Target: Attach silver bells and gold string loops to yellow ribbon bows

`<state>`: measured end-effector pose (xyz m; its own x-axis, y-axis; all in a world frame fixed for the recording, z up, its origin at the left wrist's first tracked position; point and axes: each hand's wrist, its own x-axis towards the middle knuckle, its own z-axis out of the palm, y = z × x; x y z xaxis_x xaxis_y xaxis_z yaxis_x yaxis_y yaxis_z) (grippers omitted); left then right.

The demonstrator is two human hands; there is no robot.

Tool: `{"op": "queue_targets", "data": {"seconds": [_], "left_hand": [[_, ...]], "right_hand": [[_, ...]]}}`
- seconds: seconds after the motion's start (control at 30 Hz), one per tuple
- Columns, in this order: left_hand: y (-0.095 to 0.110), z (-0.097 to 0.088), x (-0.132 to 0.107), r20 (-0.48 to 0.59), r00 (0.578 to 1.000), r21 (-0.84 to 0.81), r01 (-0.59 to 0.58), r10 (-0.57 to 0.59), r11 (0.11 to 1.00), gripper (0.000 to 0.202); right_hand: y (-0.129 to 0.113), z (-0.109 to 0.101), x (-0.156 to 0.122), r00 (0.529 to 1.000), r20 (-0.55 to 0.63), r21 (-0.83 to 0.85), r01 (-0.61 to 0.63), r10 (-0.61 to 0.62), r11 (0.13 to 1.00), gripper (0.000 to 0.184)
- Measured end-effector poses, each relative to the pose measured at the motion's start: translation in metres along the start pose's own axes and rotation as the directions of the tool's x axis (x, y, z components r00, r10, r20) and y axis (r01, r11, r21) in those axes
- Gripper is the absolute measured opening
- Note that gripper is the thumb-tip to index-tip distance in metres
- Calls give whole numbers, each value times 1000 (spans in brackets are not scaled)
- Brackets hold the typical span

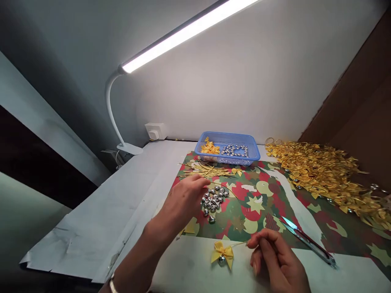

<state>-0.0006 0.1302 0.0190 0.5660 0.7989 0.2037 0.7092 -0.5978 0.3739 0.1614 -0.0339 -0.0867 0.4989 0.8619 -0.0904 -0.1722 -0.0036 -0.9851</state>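
My left hand (187,196) reaches over the patterned paper, its fingers closed at the edge of a pile of silver jingle bells (214,199). From its fingertips a thin gold tie (231,192) runs out to the right. My right hand (269,252) is closed near the front, pinching the end of another thin gold tie. At that tie's other end is a yellow ribbon bow (226,251) with a silver bell (222,261) under its knot. Several loose gold ties (207,170) lie in a bundle beyond my left hand.
A blue basket (258,154) at the back holds yellow bows and silver bells. Heaped gold bows with bells (324,171) spread along the right. Thread snips (310,242) lie right of my right hand. A lamp (111,110) stands at the left over the white table surface (100,211).
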Motion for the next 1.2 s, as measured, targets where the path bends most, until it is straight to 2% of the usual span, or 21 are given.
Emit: {"op": "queue_targets", "data": {"seconds": [0.07, 0.13, 0.27, 0.4, 0.53, 0.67, 0.77, 0.83, 0.87, 0.93, 0.97, 1.03, 1.1, 1.2], "left_hand": [[-3, 6, 20, 61, 998, 42, -22, 20, 999, 14], [-7, 14, 36, 119, 992, 76, -42, 33, 996, 20], [-13, 30, 53, 188, 982, 122, -54, 30, 991, 26], [-18, 40, 57, 177, 984, 85, -13, -2, 996, 26], [-16, 34, 55, 135, 990, -73, 48, -38, 996, 24], [5, 14, 30, 138, 989, -360, 102, -56, 927, 12], [26, 5, -6, 226, 974, -574, 143, -12, 806, 8], [38, 4, -33, 266, 964, -653, 175, 7, 737, 12], [42, 5, -44, 282, 960, -693, 207, -5, 691, 14], [47, 7, -63, 356, 934, -801, 319, -25, 506, 11], [49, 9, -70, 384, 923, -821, 349, -14, 453, 11], [53, 10, -81, 410, 912, -824, 358, 24, 439, 13], [56, 9, -90, 398, 915, -807, 319, 60, 497, 16], [59, 8, -103, 391, 917, -811, 301, 81, 502, 17]], "right_hand": [[-1, 0, 1, 999, 18, 11, 29, -29, 1000, 40], [-1, 1, 1, 998, 2, 21, 63, -63, 998, 39], [0, 3, 3, 996, 0, 5, 85, -85, 996, 36], [3, 5, 4, 996, 17, 47, 92, -93, 995, 36], [2, 7, 3, 997, 13, 89, 71, -73, 993, 34], [-3, 6, 4, 998, -11, 205, 64, -63, 977, 32], [-11, 5, 5, 997, 60, 253, 38, -55, 967, 34], [-20, 6, 6, 990, 140, 274, -14, -26, 962, 37], [-25, 8, 7, 983, 182, 276, -35, -16, 960, 39], [-35, 12, 7, 966, 258, 247, -49, -17, 968, 44], [-40, 14, 6, 955, 295, 216, -53, -13, 975, 45], [-47, 19, 5, 930, 367, 152, -79, 18, 985, 45], [-50, 24, 3, 910, 412, 125, -111, 50, 986, 41], [-48, 29, 0, 924, 381, 142, -108, 46, 984, 41]]}}
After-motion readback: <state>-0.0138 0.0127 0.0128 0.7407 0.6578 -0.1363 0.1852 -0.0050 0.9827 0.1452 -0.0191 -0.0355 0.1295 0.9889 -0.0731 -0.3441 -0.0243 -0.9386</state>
